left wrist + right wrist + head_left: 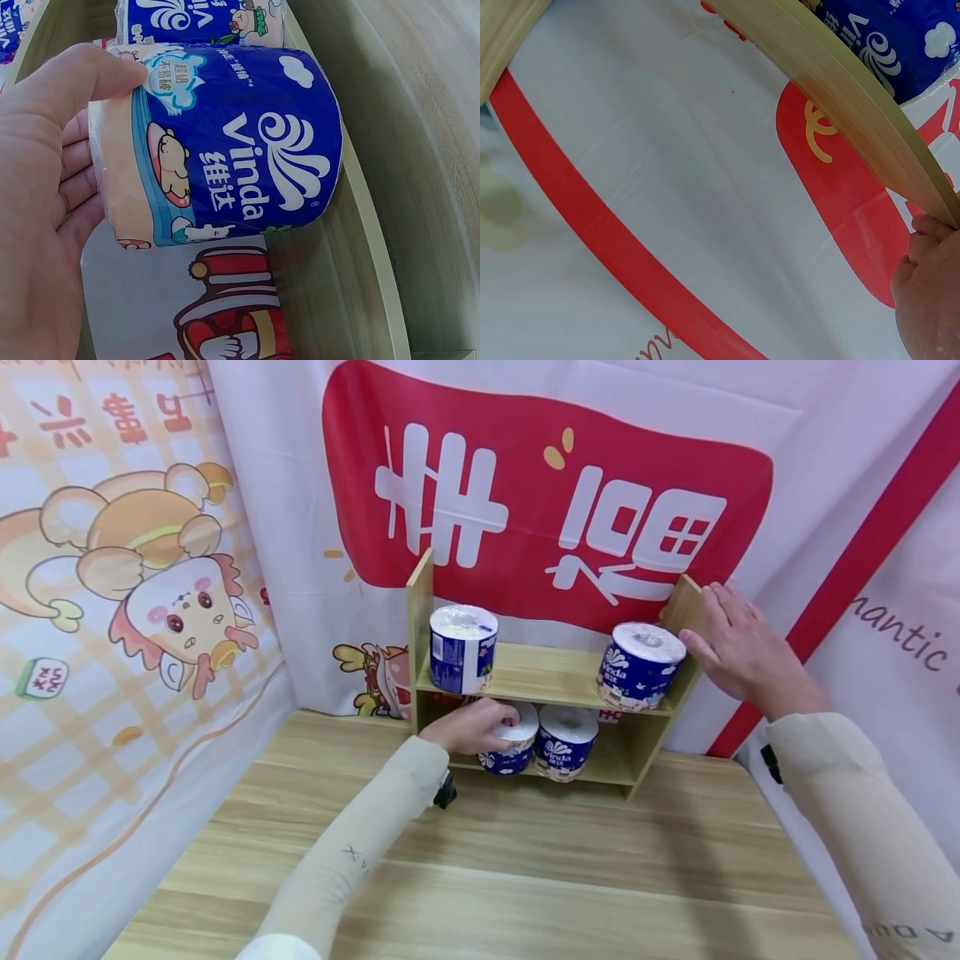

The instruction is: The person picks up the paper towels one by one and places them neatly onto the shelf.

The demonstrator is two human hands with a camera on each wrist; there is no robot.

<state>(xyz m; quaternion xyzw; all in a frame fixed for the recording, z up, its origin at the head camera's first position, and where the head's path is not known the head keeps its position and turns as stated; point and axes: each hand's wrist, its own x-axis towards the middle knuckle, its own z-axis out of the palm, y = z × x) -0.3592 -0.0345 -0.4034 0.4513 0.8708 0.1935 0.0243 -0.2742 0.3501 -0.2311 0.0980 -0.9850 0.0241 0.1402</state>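
On the lower tier of a small wooden shelf (551,672), my left hand (474,727) grips a wrapped Vinda toilet roll (225,142), thumb on one side and fingers on the other. Right beside that roll stands a second blue Vinda toilet roll (564,747). Two more toilet rolls sit on the upper tier: one at the left end (462,652), the other at the right end (639,668). My right hand (738,647) rests against the top of the shelf's right side panel (855,105), its fingers fairly straight.
The shelf stands at the back of a wood-grain table (487,877). Behind it hangs a white cloth with a red printed sign (525,468). A cartoon-printed cloth (135,568) borders the left side.
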